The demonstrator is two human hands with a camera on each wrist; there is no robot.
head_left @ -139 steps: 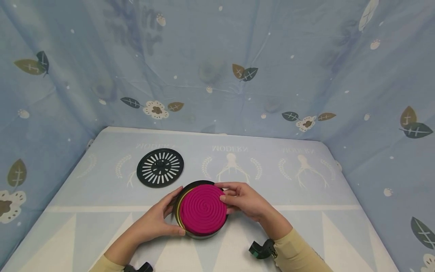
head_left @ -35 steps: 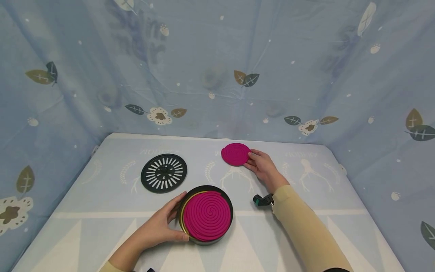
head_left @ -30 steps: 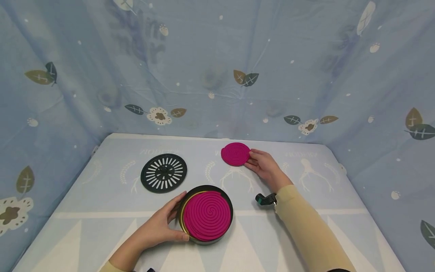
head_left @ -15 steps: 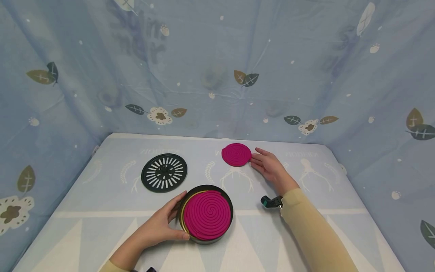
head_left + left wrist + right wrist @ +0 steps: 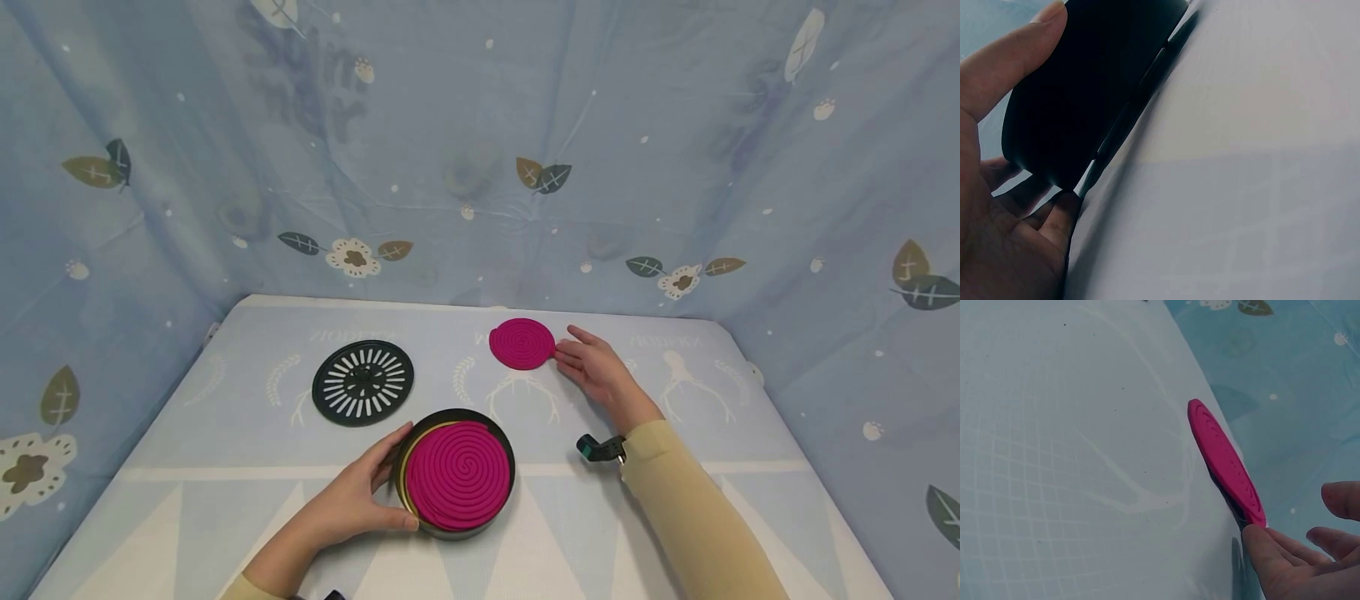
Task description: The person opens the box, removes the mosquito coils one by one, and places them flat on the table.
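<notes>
My left hand (image 5: 356,496) holds a round black tin (image 5: 442,533) from its left side, thumb at the near edge and fingers around the back. A pink mosquito coil (image 5: 457,475) lies inside, with a yellowish ring showing along its left edge. In the left wrist view, the thumb (image 5: 1019,53) lies against the tin's dark wall (image 5: 1097,75). Farther back, another pink mosquito coil (image 5: 522,343) lies flat on the table. My right hand (image 5: 596,371) is at its right edge, fingers extended and thumb raised. The fingertips touch the coil's rim (image 5: 1255,520) in the right wrist view.
A black slotted round lid (image 5: 363,383) with a small central knob lies on the table, behind and left of the tin. Blue patterned cloth (image 5: 480,150) hangs behind the table (image 5: 675,500) and along both sides.
Earlier, my right hand was at the tin; it then carried a mosquito coil to the back of the table. Since then its thumb has lifted off and the hand has shifted slightly right.
</notes>
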